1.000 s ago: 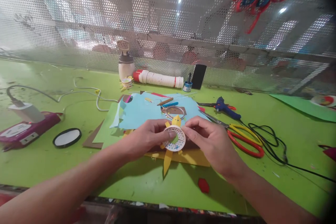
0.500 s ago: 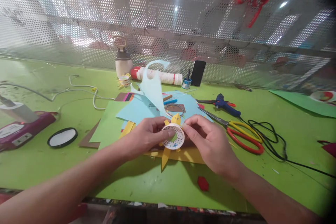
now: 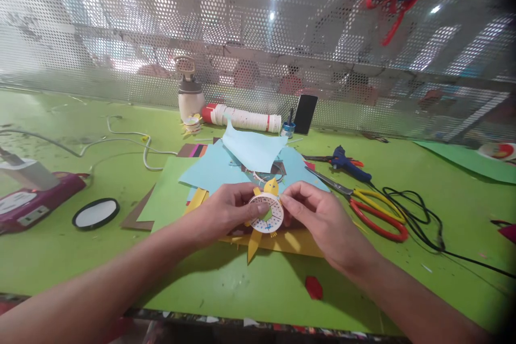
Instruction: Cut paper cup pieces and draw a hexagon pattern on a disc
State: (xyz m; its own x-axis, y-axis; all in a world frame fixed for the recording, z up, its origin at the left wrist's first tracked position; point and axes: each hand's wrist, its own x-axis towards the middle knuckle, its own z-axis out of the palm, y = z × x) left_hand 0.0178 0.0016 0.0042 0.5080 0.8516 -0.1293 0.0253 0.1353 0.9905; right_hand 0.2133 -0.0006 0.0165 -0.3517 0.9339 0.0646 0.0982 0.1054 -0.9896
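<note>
Both my hands hold a small paper craft [image 3: 266,214] above the green table: a white patterned disc with a yellow head on top and yellow paper limbs hanging below. My left hand [image 3: 223,212] pinches its left edge, thumb on the disc face. My right hand [image 3: 320,219] pinches its right edge with closed fingers. Under them lies a yellow sheet [image 3: 290,241], and behind it light blue sheets [image 3: 245,153], one folded over the pile.
Red and yellow scissors [image 3: 373,212], a blue glue gun [image 3: 349,165] and a black cable [image 3: 419,215] lie to the right. A red scrap [image 3: 313,287] sits near the front edge. Left are a black-rimmed disc [image 3: 95,213], a purple device [image 3: 32,199] and a white cable. A perforated metal wall stands behind.
A light blue sheet lifted up off the pile and has come down folded over it. My hands and the craft stayed almost in place.
</note>
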